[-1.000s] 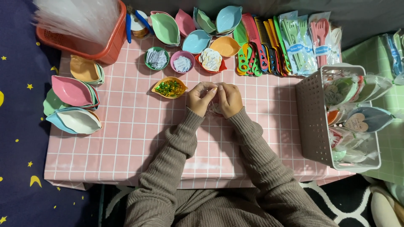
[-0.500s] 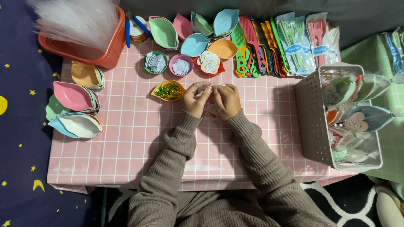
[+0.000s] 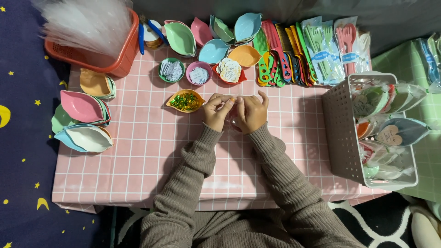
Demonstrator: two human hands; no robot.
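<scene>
Your two hands are bunched together mid-table, and you look partway through fiddling with a small clear plastic wrapper (image 3: 233, 115) pinched between them. Left hand (image 3: 216, 111) has thumb and forefinger closed on its top edge. Right hand (image 3: 251, 113) is curled around the other side, index finger sticking up. What's inside the wrapper I can't tell, it's too small and mostly hidden by your fingers.

My guess at the step: opening or filling that little bag. The film is thin and slippery, so the next bit calls for a light pinch and a steady pull apart, not a yank.

Stuff around you:
- at 10 o'clock from your hands, just beside them, an orange leaf-shaped dish (image 3: 185, 100) of shiny green bits, glittery and loose
- at 12 o'clock, three small round bowls of paper tags (image 3: 199, 73), then smooth pastel leaf dishes behind
- at 1 o'clock, hard plastic combs (image 3: 278, 50) in a bright row
- at 3 o'clock, a white perforated basket (image 3: 342, 133) of bagged-up sets
- at 9 o'clock, stacked leaf dishes (image 3: 85, 108)
- at 11 o'clock, a red basket (image 3: 110, 64) of crinkly clear bags

All on a pink checked tablecloth (image 3: 138, 156).
</scene>
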